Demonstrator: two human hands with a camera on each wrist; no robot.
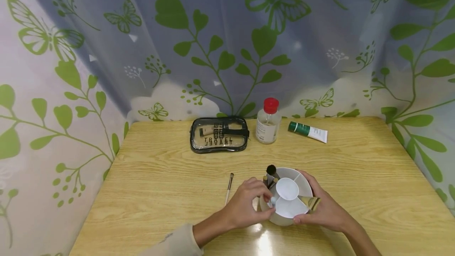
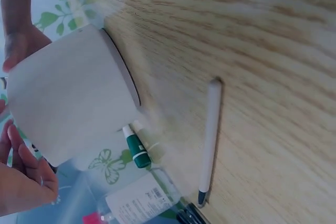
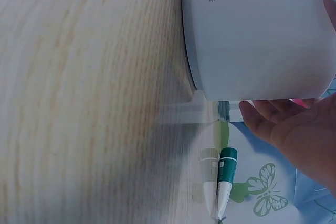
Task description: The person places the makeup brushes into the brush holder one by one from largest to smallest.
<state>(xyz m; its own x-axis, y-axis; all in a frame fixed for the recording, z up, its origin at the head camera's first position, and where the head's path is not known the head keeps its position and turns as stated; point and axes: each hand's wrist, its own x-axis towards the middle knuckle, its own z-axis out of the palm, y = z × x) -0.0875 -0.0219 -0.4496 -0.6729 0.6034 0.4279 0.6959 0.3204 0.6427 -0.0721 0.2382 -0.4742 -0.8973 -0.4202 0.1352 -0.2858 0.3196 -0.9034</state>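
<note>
A round white desk organizer (image 1: pixel 287 220) with several compartments stands near the table's front. My right hand (image 1: pixel 325 212) holds it by its right side, thumb at the near rim and fingers around the far side. Makeup brushes (image 1: pixel 271 170) stand upright in its left compartment, and a gold-coloured tube (image 1: pixel 313 203) leans out on the right. At the left rim my left hand (image 1: pixel 249 202) pinches a small item with a pale blue rounded end (image 1: pixel 273 200); the fingers hide most of it. Left of that hand lies a makeup brush (image 1: pixel 229 188) with a white handle.
Along the back of the table are a clear travel pouch (image 1: pixel 218 135) with small items inside, a clear bottle (image 1: pixel 268 127) with a red cap, and a green-and-white tube (image 1: pixel 307 131). A patterned curtain (image 1: pixel 220 50) hangs behind them.
</note>
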